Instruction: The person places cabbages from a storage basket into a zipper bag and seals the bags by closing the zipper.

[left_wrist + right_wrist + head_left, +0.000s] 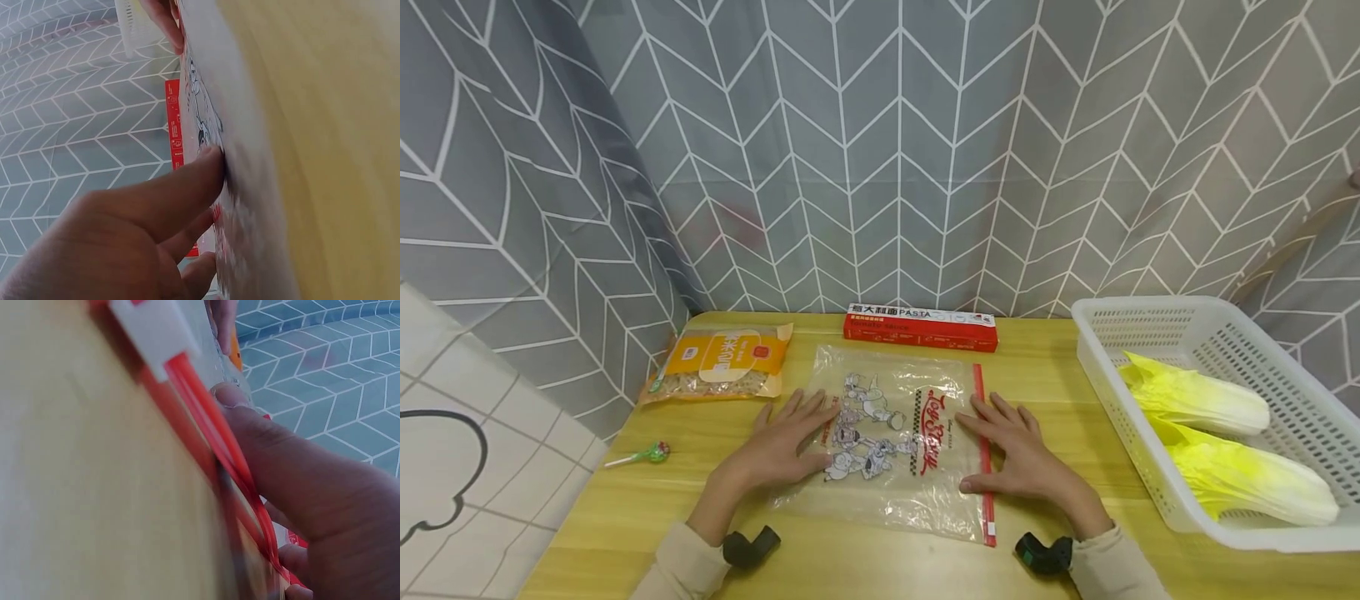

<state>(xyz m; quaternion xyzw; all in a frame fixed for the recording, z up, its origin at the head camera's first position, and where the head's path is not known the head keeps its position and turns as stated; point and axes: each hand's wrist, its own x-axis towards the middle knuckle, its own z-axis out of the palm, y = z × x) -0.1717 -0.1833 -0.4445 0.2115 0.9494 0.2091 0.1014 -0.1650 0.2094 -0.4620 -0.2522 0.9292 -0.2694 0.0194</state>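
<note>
While both hands lie flat on it, the clear zip bag [891, 433] sits in the middle of the yellow wooden table [625, 508], with cartoon drawings and red writing on it. The left hand [778, 450] presses down on the left part of the bag with its fingers spread and straight. From the left wrist view, a fingertip [209, 165] pushes right onto the plastic. The right hand [1015, 454] rests on the right side of the bag, fingers straight and a little apart, on top of the red zip strip [983, 454]. In the right wrist view, the thumb [250, 419] lies along that red strip, close to the white slider [156, 331]. At the far edge of the table, just past the bag, lies a long red pasta box [921, 327]. To the far left sits an orange packet [722, 362] of food. A little lollipop [643, 455] with a green head lies near the left edge. On the right stands a white basket [1150, 321] with two yellow and white cabbages [1217, 442] inside. A grey curtain [880, 150] with white lines hangs behind the table.
</note>
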